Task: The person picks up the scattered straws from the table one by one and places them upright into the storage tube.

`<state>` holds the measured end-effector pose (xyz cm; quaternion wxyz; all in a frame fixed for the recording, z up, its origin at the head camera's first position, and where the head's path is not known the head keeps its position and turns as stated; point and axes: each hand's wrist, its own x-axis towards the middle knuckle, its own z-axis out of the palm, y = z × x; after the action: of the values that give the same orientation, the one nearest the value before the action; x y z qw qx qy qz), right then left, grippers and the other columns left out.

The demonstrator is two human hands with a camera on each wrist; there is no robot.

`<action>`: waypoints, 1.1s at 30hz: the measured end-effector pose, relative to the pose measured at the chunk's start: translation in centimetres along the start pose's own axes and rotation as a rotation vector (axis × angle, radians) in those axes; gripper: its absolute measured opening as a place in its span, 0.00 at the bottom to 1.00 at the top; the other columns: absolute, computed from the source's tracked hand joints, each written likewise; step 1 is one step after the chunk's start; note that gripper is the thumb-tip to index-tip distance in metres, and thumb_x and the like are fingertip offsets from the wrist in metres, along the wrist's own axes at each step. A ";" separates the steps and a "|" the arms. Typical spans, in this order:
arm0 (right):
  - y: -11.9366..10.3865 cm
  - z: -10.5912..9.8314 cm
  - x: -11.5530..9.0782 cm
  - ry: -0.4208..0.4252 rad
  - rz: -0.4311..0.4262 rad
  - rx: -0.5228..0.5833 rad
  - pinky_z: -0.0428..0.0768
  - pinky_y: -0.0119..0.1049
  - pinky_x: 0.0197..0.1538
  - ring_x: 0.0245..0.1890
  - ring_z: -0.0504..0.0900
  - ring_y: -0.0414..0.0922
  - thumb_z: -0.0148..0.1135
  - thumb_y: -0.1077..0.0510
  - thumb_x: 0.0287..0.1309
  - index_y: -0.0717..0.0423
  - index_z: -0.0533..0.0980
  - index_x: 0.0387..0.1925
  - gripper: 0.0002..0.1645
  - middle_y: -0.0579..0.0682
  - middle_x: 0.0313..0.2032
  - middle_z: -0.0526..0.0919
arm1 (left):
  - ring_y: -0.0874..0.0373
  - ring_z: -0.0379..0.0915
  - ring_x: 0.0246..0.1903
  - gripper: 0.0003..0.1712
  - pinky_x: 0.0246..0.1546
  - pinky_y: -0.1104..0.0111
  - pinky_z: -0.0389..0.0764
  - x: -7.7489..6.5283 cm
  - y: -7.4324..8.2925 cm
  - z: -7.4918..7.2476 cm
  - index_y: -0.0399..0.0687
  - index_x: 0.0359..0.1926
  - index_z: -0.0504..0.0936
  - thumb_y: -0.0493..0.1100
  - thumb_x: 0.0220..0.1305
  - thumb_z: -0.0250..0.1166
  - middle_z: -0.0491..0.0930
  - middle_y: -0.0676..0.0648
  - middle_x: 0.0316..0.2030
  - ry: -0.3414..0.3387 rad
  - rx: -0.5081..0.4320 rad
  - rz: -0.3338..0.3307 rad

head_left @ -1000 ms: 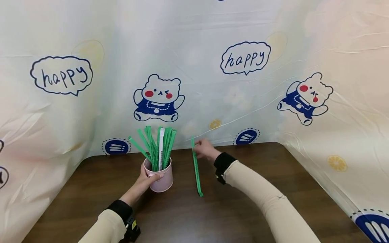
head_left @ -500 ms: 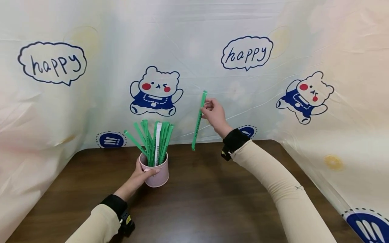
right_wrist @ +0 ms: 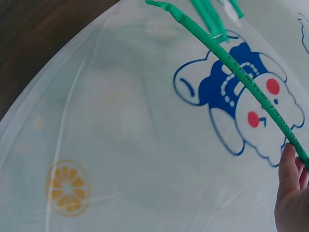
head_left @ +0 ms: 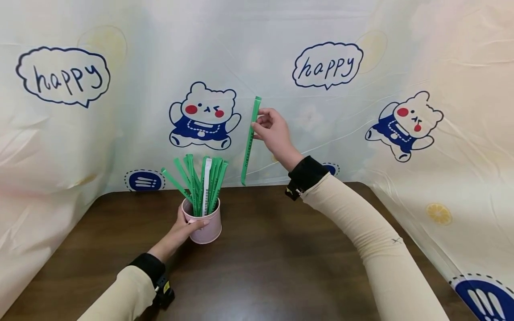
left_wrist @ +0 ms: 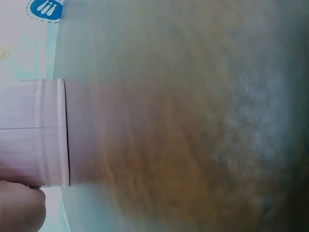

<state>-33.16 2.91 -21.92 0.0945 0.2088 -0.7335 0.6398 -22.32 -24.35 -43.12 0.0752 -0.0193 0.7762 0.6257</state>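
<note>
My left hand [head_left: 181, 231] grips a pink metal cup [head_left: 209, 231] from its left side, thumb across the front below the rim. The cup stands upright on the table, full of green paper-wrapped straws [head_left: 194, 189] and one white wrapped straw [head_left: 206, 185]. In the left wrist view the cup's wall [left_wrist: 24, 108] shows, a finger [left_wrist: 21, 205] against it. Higher up and to the right, my right hand [head_left: 277, 134] pinches a single green wrapped straw [head_left: 247, 151] near its upper half. That straw hangs in the air, slightly tilted, its lower end right of the cup's straws.
A dark brown wooden table [head_left: 273, 267] lies under both arms. Behind it and along the sides hangs a pale printed curtain [head_left: 277, 53] with bears and the word "happy". Each wrist wears a black band with a small camera.
My right hand has lifted the green straw up from the table and moved it left toward the cup. My left hand still holds the cup; the head view has shifted slightly.
</note>
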 end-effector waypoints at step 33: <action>6.9 9.6 -5.6 -0.250 0.017 -0.160 0.82 0.29 0.50 0.50 0.83 0.57 0.61 0.66 0.67 0.69 0.75 0.58 0.19 0.65 0.50 0.83 | 0.40 0.42 0.76 0.62 0.78 0.47 0.49 0.1 -0.3 0.2 0.49 0.80 0.26 0.44 0.63 0.64 0.38 0.34 0.79 0.021 -0.012 0.023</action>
<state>-29.85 -4.81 -31.99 0.0132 0.2723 -0.7901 0.5490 -22.37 -24.17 -43.44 0.0598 -0.0173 0.7732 0.6311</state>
